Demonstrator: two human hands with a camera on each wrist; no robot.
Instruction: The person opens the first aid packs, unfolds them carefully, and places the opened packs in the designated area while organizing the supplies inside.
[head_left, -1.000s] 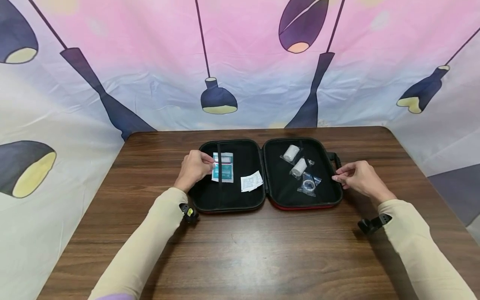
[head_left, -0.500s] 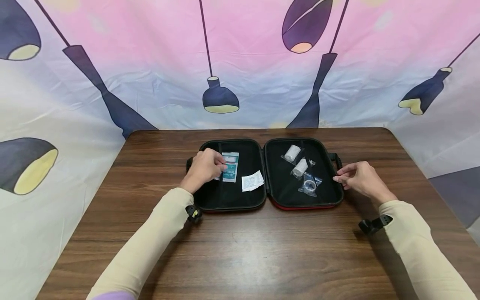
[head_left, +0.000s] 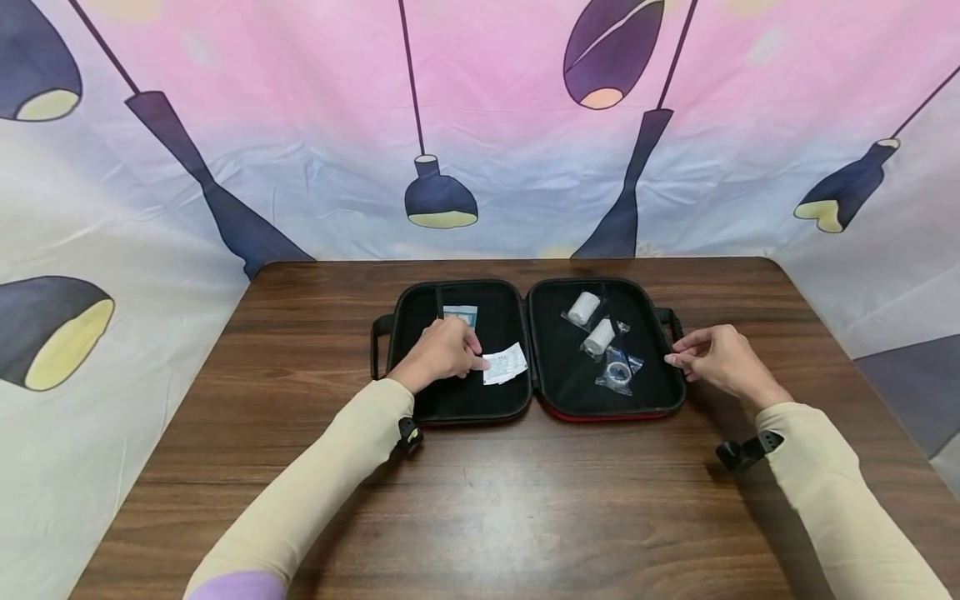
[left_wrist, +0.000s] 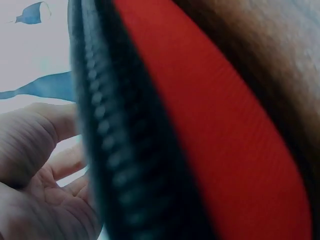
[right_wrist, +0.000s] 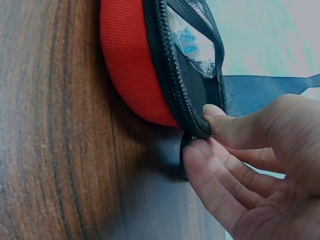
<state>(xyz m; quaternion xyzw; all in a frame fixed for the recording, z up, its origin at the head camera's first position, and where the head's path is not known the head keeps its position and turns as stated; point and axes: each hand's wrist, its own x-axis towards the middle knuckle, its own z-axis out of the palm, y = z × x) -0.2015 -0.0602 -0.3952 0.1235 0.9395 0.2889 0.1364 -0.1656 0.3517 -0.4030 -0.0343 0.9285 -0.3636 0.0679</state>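
Observation:
A red case with black lining (head_left: 555,404) lies unfolded flat on the table. My left hand (head_left: 444,354) is over its left half, with the fingertips at the left edge of small white paper packets (head_left: 505,364). A teal-and-white packet (head_left: 462,315) shows partly behind that hand, by a black strap. In the left wrist view the case's zipped rim hides the fingertips of my left hand (left_wrist: 40,165). My right hand (head_left: 723,360) pinches the right rim of the case; in the right wrist view the thumb and fingers of my right hand (right_wrist: 250,155) grip the zipper edge.
In the right half lie two white bandage rolls (head_left: 583,308) in clear wrap and a ring-shaped roll (head_left: 618,372) in a plastic bag, beside a strap. Black handles (head_left: 379,346) stick out at both sides. A patterned cloth (head_left: 487,125) hangs behind the wooden table (head_left: 525,517).
My left hand has moved right across the left half, from the teal packets to the white paper packets. The right hand stays at the right rim.

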